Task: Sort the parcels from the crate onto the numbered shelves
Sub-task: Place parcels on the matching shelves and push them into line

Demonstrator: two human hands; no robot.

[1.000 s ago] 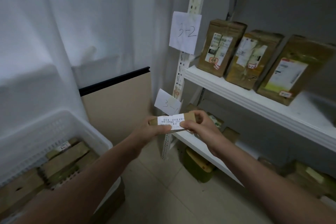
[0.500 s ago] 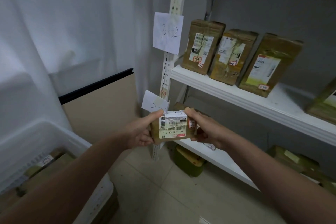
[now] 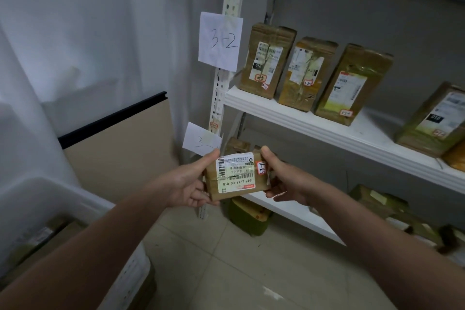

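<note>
I hold a small brown parcel (image 3: 236, 176) in front of the shelving, its white shipping label and a small red-bordered sticker facing me. My left hand (image 3: 190, 186) grips its left end, thumb on the top edge. My right hand (image 3: 284, 178) grips its right end. The white crate (image 3: 75, 204) with more parcels inside sits at the lower left. A paper sign marked 3-2 (image 3: 220, 41) hangs on the shelf post beside the upper shelf (image 3: 327, 126). A second paper sign (image 3: 200, 142) hangs lower, partly hidden by my left thumb.
Several taped brown parcels (image 3: 266, 60) stand upright on the 3-2 shelf. More parcels lie on the lower shelf and a green one (image 3: 247, 218) sits on the tiled floor under it. A tan board with a black edge (image 3: 118, 148) leans against the curtained wall.
The parcel has been tilted up so its labelled face now points at me instead of lying edge-on. My view has moved closer to the shelving and turned right.
</note>
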